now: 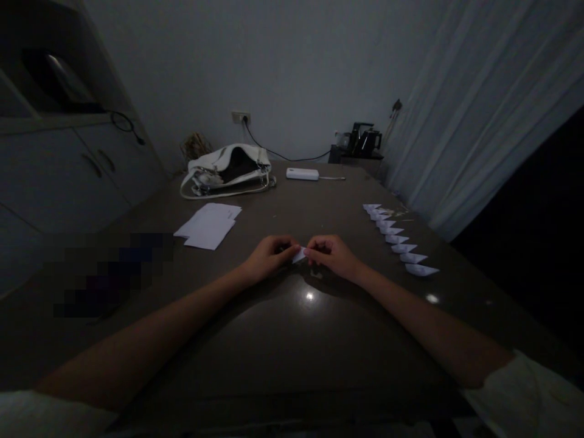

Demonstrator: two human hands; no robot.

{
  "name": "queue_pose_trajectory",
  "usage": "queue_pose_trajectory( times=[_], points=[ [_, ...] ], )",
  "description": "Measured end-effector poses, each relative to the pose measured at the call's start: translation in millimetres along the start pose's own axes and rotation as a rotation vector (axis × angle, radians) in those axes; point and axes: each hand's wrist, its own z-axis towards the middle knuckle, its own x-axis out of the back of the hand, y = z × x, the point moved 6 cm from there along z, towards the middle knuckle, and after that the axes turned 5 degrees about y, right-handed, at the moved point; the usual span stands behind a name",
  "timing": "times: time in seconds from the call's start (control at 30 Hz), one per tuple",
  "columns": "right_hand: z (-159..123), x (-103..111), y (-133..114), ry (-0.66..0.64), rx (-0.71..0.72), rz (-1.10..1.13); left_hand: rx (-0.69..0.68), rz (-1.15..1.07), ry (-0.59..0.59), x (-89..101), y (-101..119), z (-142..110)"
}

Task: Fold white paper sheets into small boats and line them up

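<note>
Between my two hands is a small folded piece of white paper, held just above the middle of the dark table. My left hand pinches its left side between thumb and fingers. On the right side, my right hand grips it the same way. Most of the paper is hidden by my fingers, so its exact shape cannot be made out. Several folded white paper boats stand in a row at the right of the table. A stack of white paper sheets lies to the left, beyond my left hand.
A white handbag rests at the back left, beside a white power bank with a short cable. Behind the table stand a black kettle and a wall socket. A pale curtain hangs at right; a blurred-out patch covers the left.
</note>
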Motion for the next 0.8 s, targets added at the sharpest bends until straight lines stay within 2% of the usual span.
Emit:
queue_pose_trajectory(
  times=[0.1,0.27,0.5,0.8],
  points=[
    [3,6,7,0.074,-0.020,0.008,-0.098,0.082,0.033,2.4,7,-1],
    [4,6,10,0.069,-0.037,0.021,-0.264,0.265,-0.002,-1.4,21,-6],
    [2,1,7,0.016,-0.013,0.035,-0.133,0.256,0.010,-0.6,13,-4],
    [2,3,7,0.049,0.037,-0.013,-0.020,0.026,-0.074,-5.3,2,-2]
  ],
)
